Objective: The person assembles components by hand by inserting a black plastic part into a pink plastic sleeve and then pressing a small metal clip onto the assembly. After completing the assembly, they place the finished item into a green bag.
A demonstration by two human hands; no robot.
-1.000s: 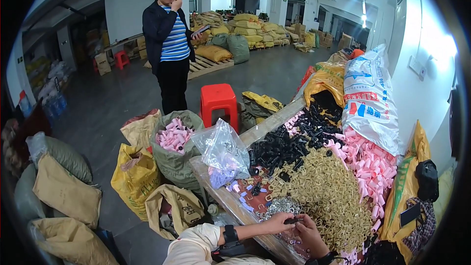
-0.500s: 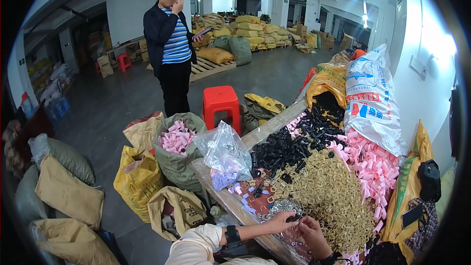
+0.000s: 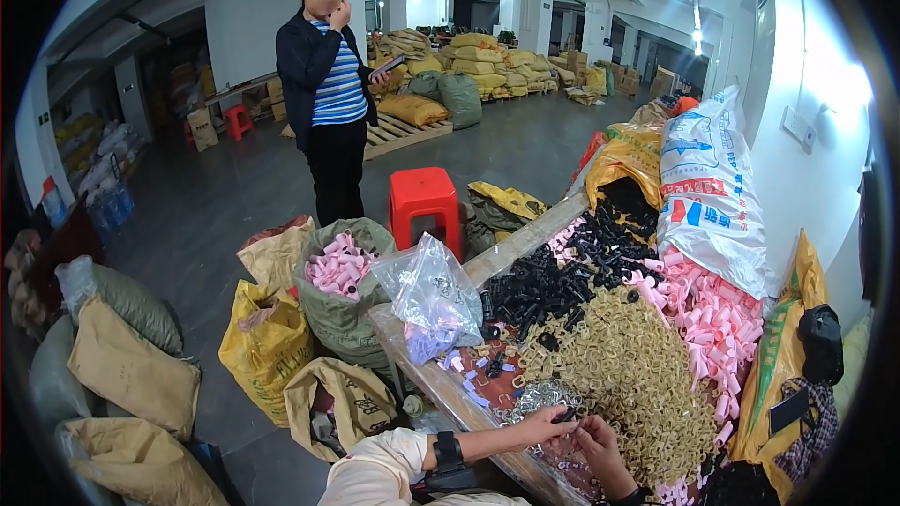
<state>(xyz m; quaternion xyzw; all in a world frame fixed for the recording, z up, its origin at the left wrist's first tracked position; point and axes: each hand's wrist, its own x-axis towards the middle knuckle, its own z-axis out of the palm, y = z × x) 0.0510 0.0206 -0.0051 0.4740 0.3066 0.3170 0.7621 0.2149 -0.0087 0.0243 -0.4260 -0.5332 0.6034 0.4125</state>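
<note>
My left hand point(image 3: 536, 428) comes in over the near edge of the worktable point(image 3: 428, 386), its fingers closed on a small black plastic part point(image 3: 563, 415). Close beside it, my right hand point(image 3: 600, 447) has thumb and fingertips pinched together; whatever they hold is too small to make out. Just beyond the left hand lies a heap of small silver metal pieces point(image 3: 546, 395). A broad pile of tan U-shaped pieces point(image 3: 628, 347) spreads behind and to the right of both hands. Loose lilac pieces point(image 3: 475, 394) are scattered left of the metal heap.
Black plastic parts point(image 3: 530, 289) and pink tube-shaped parts point(image 3: 727, 328) are heaped farther back. A clear plastic bag point(image 3: 436, 286) rests at the table's left edge. Open sacks point(image 3: 267, 347) and a red stool point(image 3: 424, 199) stand left of it. A person point(image 3: 328, 84) stands beyond, holding a phone.
Both hands stay in nearly the same place, with the black part still in the left. The view has shifted very slightly.
</note>
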